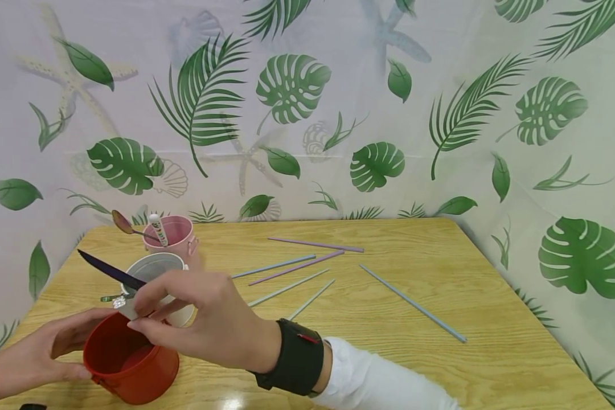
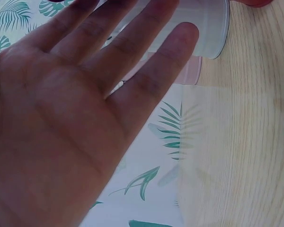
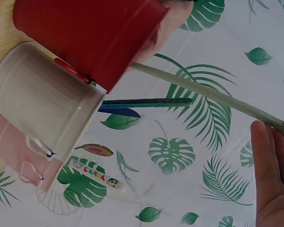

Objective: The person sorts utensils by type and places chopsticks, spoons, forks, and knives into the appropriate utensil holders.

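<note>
My right hand [image 1: 205, 319] is above a red bucket [image 1: 151, 376] and pinches a pale green chopstick [image 3: 203, 92] between thumb and fingertips. In the right wrist view the chopstick's far end reaches the bucket's rim. My left hand [image 1: 36, 350] holds the bucket from the left, thumb at the near rim and fingers round the far side. The left wrist view shows its palm, with the fingertips partly out of frame. Just behind stands a white bucket [image 3: 42, 94] with a dark-bladed knife [image 1: 105, 267] in it, partly hidden by my right hand.
Farther back, a pink bucket [image 1: 184, 246] holds a spoon [image 1: 123, 222] and a white cartoon-printed handle [image 1: 159, 228]. Several thin chopsticks lie on the wooden table [image 1: 492, 296], among them a blue one [image 1: 412, 303] at right and a purple one [image 1: 315, 244]. Leaf-patterned cloth hangs behind.
</note>
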### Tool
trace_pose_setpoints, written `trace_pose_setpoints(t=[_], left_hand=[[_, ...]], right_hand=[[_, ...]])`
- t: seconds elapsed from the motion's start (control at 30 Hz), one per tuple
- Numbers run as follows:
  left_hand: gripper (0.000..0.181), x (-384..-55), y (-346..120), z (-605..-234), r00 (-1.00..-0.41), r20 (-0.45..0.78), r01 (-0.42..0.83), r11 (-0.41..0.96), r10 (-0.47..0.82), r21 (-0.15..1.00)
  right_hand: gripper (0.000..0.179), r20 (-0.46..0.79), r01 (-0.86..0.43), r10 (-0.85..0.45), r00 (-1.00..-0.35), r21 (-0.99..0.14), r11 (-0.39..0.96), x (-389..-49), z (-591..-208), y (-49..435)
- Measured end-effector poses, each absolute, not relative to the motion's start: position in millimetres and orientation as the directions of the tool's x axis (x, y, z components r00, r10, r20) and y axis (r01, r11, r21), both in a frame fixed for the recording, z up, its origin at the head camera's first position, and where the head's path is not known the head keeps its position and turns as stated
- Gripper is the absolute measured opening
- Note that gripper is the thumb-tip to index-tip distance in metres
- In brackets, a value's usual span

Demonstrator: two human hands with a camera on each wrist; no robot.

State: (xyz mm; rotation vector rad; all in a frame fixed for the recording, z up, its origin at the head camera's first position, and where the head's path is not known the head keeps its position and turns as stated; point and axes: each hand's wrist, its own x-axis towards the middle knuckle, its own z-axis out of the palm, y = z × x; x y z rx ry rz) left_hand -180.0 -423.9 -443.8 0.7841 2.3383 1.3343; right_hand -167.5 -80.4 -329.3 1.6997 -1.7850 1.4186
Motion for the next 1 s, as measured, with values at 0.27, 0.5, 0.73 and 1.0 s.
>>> trace_pose_setpoints(t=[0.27,0.5,0.73,1.0], left_hand=[[0.082,-179.4,-423.4,-442.4,-0.78,0.011,0.316,0.378,0.626,0.87],[0.078,-179.7,-422.2,-443.5,-0.787,-0.012,0.277,0.371,0.617,0.887],[0.075,-179.2,-421.2,-443.2,-0.786,-0.011,0.273,0.364,0.618,0.891],[0.076,-179.7,-421.2,-443.7,-0.789,-0.02,0.268,0.373,0.614,0.888]], right_hand=[[0.024,0.645,-0.909,-0.719,-0.26,-0.414,-0.042,-164.2,-351.2,-89.1],[0.021,0.594,-0.928,-0.761,-0.26,-0.37,0.028,-164.8,-363.5,-91.4],[0.019,0.525,-0.94,-0.802,-0.286,-0.315,0.129,-161.5,-372.7,-95.7],[0.019,0.474,-0.944,-0.828,-0.3,-0.27,0.187,-159.1,-378.2,-99.2]])
